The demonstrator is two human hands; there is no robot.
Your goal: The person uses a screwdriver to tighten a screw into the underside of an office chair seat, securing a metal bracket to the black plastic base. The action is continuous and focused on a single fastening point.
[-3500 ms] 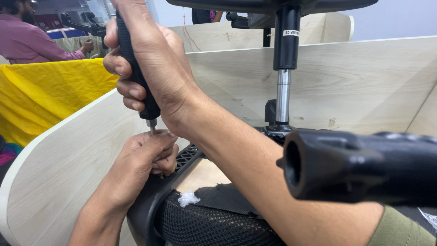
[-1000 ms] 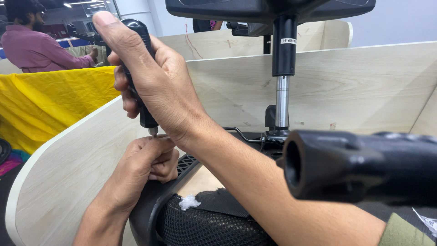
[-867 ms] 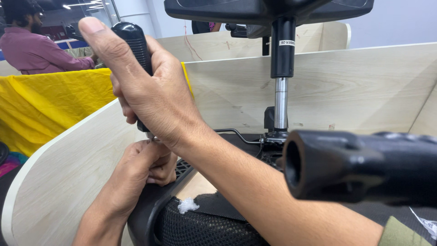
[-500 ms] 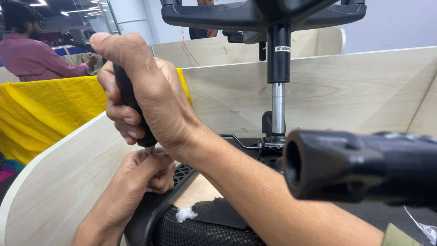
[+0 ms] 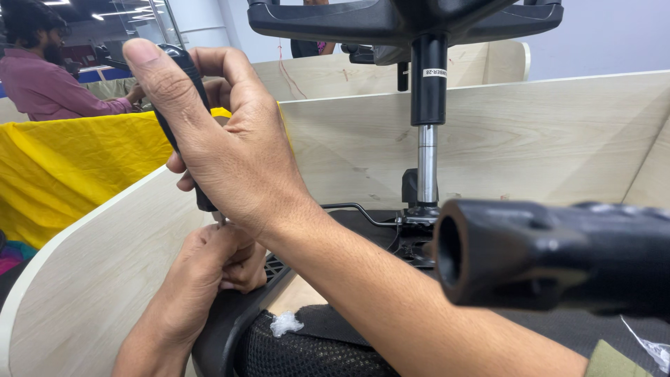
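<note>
— Gripping the screwdriver (image 5: 183, 119) at upper left, right hand (image 5: 234, 150) fully closed?
— Yes. Left hand (image 5: 213, 269) pinches its tip on the chair frame (image 5: 227, 324); the tip could slip onto those fingers.

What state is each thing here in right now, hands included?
Right hand: closed around the screwdriver.
Screwdriver: upright, tip down by the left fingers.
Left hand: pinched at the tip, resting on the chair frame.
Office chair: upside down, base on top.
Yellow cloth: draped, wrinkled.
</note>
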